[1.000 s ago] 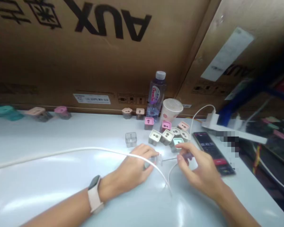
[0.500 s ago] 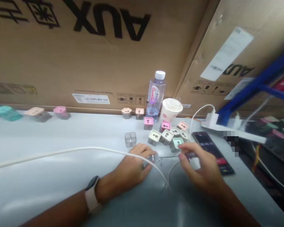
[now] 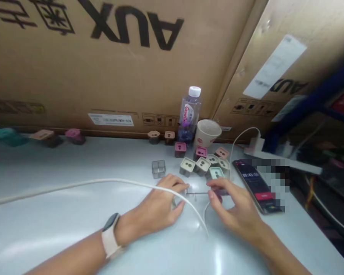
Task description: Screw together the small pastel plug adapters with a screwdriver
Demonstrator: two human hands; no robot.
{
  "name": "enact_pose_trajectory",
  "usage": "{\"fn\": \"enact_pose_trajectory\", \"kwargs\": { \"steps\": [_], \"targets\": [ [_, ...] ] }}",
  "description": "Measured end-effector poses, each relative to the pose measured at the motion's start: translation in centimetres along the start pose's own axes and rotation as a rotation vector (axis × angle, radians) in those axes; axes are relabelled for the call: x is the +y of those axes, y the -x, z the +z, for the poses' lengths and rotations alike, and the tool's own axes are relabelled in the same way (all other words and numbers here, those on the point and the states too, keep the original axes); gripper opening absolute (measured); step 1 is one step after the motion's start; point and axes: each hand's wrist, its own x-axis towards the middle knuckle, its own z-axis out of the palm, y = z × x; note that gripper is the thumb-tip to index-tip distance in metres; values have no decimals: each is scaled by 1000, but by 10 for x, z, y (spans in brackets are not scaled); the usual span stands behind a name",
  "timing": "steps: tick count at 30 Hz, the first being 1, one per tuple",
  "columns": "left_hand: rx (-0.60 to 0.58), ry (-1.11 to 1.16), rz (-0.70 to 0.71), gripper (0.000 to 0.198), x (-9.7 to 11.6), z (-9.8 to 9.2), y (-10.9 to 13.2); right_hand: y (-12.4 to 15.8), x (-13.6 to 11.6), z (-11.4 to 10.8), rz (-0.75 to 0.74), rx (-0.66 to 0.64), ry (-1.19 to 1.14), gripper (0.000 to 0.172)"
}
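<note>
My left hand [image 3: 160,200], with a watch on the wrist, lies on the table, its fingers closed around a small clear piece that they mostly hide. My right hand [image 3: 235,206] pinches a thin screwdriver [image 3: 200,193], whose metal shaft points left and reaches the left fingertips. Its dark handle is largely covered by the fingers. Just above the left hand sits an open clear grey box [image 3: 158,169]. Closest to the right hand is a mint-topped two-hole pencil sharpener [image 3: 216,173]. Beside it are a cream-topped sharpener [image 3: 187,165] and several others.
A white cable [image 3: 109,180] arches across in front of my left hand. Behind the sharpeners stand a water bottle [image 3: 190,114] and a paper cup [image 3: 208,133]. A phone [image 3: 253,183] lies at right, near a power strip [image 3: 286,160]. Large cardboard boxes [image 3: 103,76] line the back.
My right hand has shifted left, bringing the screwdriver shaft up to the left fingertips. My left hand has stayed nearly still. The table looks brighter in front.
</note>
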Motion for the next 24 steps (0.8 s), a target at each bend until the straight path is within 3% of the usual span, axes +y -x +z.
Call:
{"fn": "enact_pose_trajectory", "kwargs": {
  "steps": [24],
  "targets": [
    [23,-72,35,30,1,0,-1,-2,-1,-3,-37,3,19,11]
  ]
}}
